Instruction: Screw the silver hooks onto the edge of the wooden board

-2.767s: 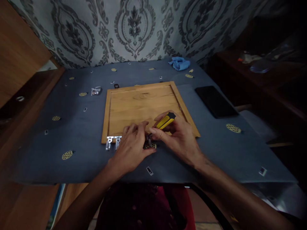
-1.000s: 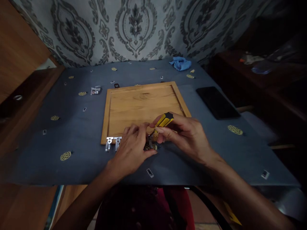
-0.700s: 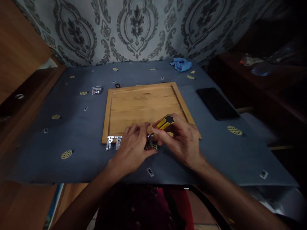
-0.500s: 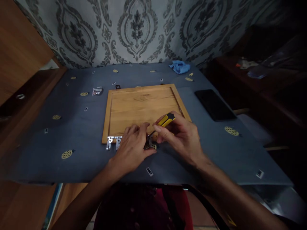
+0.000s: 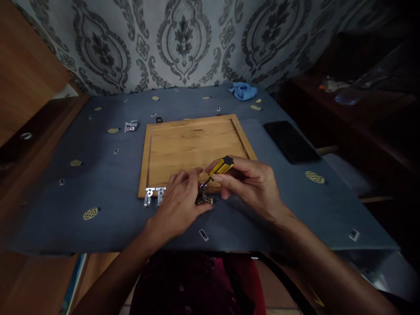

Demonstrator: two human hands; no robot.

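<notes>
A framed wooden panel (image 5: 193,146) lies flat on the blue cloth. In my right hand (image 5: 254,183) is a yellow and black screwdriver (image 5: 221,167), slanting down so its tip meets a metal hinge (image 5: 204,191) at the panel's near edge. Beside that hinge, my left hand (image 5: 179,197) rests over the near edge, its thumb and fingers around the hinge; the exact contact is partly hidden. Further left on the same edge sit two more metal hinges (image 5: 149,196).
Another metal hinge piece (image 5: 131,126) lies left of the panel's far corner, near a small black part (image 5: 159,119). A black phone (image 5: 291,142) lies to the right and a crumpled blue cloth (image 5: 243,91) at the back. A patterned curtain (image 5: 183,43) hangs behind.
The screwdriver handle has shifted slightly left and leans lower, and my right hand's fingers have changed position on it. The view has moved a little. My left hand stays by the hinge.
</notes>
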